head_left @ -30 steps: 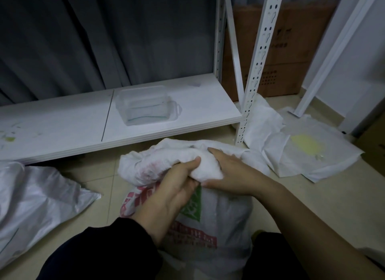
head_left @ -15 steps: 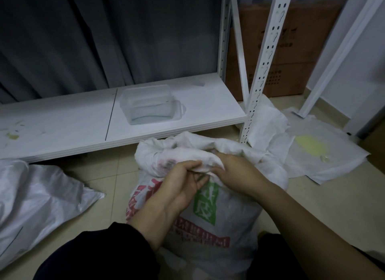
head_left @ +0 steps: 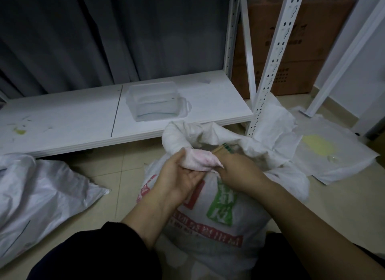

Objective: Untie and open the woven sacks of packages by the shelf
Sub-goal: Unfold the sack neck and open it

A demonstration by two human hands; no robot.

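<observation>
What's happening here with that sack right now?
A person sits on the floor in front of a low shelf, working on a printed woven sack. Both hands hold its bunched top: the left hand grips the twisted flap, the right hand pinches just beside it. The mouth behind already gapes, with something showing inside. Another sack lies to the left, and a clear tub sits on the shelf.

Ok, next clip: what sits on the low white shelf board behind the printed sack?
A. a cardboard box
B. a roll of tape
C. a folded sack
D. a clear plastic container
D: a clear plastic container stands on the white shelf board, just behind the printed sack whose bunched top both hands hold.
</observation>
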